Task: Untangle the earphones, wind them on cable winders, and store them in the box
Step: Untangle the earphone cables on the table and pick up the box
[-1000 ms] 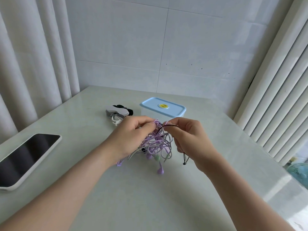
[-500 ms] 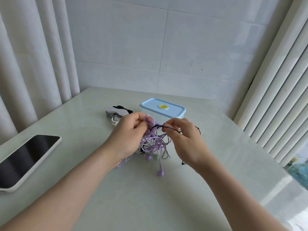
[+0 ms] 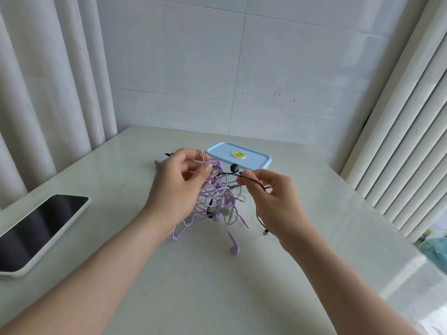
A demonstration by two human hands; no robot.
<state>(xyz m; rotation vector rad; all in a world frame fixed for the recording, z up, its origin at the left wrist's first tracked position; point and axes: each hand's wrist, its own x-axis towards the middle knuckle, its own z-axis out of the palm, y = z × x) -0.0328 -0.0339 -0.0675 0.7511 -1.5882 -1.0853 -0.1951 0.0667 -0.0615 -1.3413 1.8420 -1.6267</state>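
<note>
Here, both bare hands work just above the pale glossy stone-look tabletop (image 3: 217, 291), close to its middle. The left hand (image 3: 179, 189) has its fingers curled round the top of a tangled bunch of lilac earphone cables (image 3: 217, 201) and holds it up, so that the loops hang down and a lilac earbud (image 3: 234, 249) at the bunch's lowest end reaches the table surface. The right hand (image 3: 275, 201) pinches a thin black earphone cable (image 3: 232, 174) between thumb and forefinger, its other fingers loosely bent. That black cable runs from inside the lilac bunch across to the pinch, with a round black earbud (image 3: 234, 168) standing just above it, and past the hand it droops to a small dark end (image 3: 265, 232) near the table. Right behind the hands sits the rectangular storage box with a light blue lid (image 3: 238, 155) and a yellow sticker; the lid is on. A small pale grey object (image 3: 159, 163) peeks out behind the left hand, too hidden to identify. A dark-screened smartphone in a white case (image 3: 41, 230) lies well apart, at the table's left edge.
</note>
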